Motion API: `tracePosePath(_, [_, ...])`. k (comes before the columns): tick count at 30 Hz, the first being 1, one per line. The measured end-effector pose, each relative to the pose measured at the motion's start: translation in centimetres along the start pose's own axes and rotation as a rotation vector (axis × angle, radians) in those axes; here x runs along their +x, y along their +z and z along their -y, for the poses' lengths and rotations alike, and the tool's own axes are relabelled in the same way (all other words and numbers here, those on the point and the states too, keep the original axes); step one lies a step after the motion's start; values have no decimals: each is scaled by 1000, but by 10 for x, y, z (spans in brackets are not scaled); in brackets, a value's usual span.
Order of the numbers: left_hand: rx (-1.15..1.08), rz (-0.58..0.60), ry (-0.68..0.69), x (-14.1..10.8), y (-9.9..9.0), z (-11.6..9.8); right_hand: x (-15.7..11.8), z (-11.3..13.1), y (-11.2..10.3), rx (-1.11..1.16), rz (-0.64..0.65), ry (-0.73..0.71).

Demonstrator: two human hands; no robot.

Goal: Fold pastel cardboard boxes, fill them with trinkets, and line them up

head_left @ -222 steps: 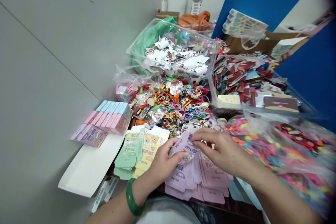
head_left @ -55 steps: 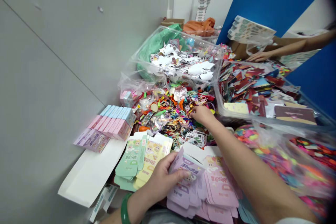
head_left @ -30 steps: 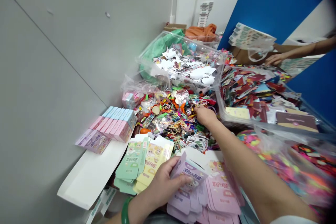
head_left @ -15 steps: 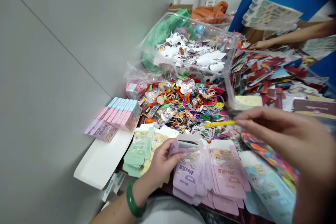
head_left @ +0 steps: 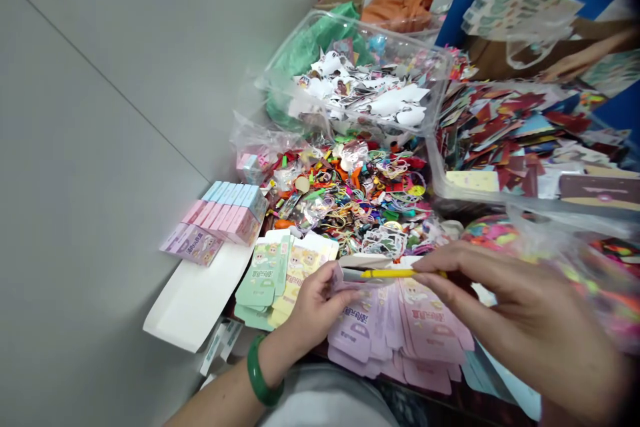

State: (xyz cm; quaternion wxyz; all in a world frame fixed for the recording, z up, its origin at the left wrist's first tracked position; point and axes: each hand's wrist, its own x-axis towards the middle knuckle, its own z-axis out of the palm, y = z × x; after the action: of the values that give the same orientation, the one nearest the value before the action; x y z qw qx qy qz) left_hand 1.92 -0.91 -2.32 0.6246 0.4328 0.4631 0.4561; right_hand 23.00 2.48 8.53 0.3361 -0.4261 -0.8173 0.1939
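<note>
My left hand [head_left: 323,303], with a green bangle [head_left: 263,371] on the wrist, pinches a purple box [head_left: 350,280] whose top is open. In my right hand [head_left: 505,313] is a thin yellow stick [head_left: 387,273], held between thumb and fingers, its tip over the box's opening. Flat purple cartons [head_left: 353,333] and pink cartons [head_left: 433,340] lie in overlapping piles below my hands. Green cartons [head_left: 263,273] and yellow cartons [head_left: 299,270] are to the left. Behind them spreads a heap of small colourful trinkets [head_left: 350,193].
Finished-looking small boxes [head_left: 220,213] stand in rows at the left on white card [head_left: 200,300]. Clear bins hold white cutouts [head_left: 370,93] and dark red cards [head_left: 520,127]. Another person's arm [head_left: 595,57] reaches in at the upper right. A grey wall [head_left: 100,167] borders the left.
My right hand has moved left and down, bringing the yellow stick to the box's opening. The other person's hand has drawn back to the right.
</note>
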Motion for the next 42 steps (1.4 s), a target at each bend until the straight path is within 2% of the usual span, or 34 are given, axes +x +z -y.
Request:
tracePosePath(5, [58, 30, 43, -1, 6, -1, 2, 12, 19, 26, 78, -33])
tracePosePath(9, [34, 19, 45, -1, 8, -3, -1, 7, 26, 52, 31, 25])
tracePosePath(11, [2, 29, 43, -2, 8, -3, -5, -3, 26, 123, -23, 134])
tracePosePath(13, [-20, 39, 48, -3, 9, 0, -12, -16, 28, 306, -39, 331])
tracePosePath(16, [5, 52, 69, -6, 13, 9, -24, -33, 40, 728, 100, 677])
tracePosePath(18, [58, 71, 93, -8, 17, 15, -31, -40, 50, 929, 194, 823])
tracePosePath(21, [141, 93, 128, -12, 20, 19, -38, -40, 60, 1027, 186, 885])
tracePosePath(24, [171, 91, 143, -18, 16, 10, -39, -34, 64, 1017, 140, 891])
tracePosePath(28, [219, -10, 161, -21, 8, -9, -37, -26, 71, 974, 131, 901])
tracePosePath(30, [197, -34, 118, -21, 7, -14, -37, -23, 76, 958, 140, 892])
tracePosePath(33, [60, 43, -8, -19, 7, -15, -38, -20, 82, 913, 148, 861])
tracePosePath(35, [23, 46, -4, -18, 6, -14, -38, -19, 83, 845, 123, 798])
tracePosePath(37, [69, 1, 102, -17, 5, -13, -40, -19, 81, 716, 15, 610])
tracePosePath(39, [174, -29, 273, -16, 1, -11, -44, -21, 79, 537, -95, 319])
tracePosePath(41, [293, -24, 430, -15, -4, -9, -50, -24, 76, 378, -120, 69])
tracePosePath(42, [347, -15, 490, -15, -6, -9, -53, -25, 75, 319, -107, -9])
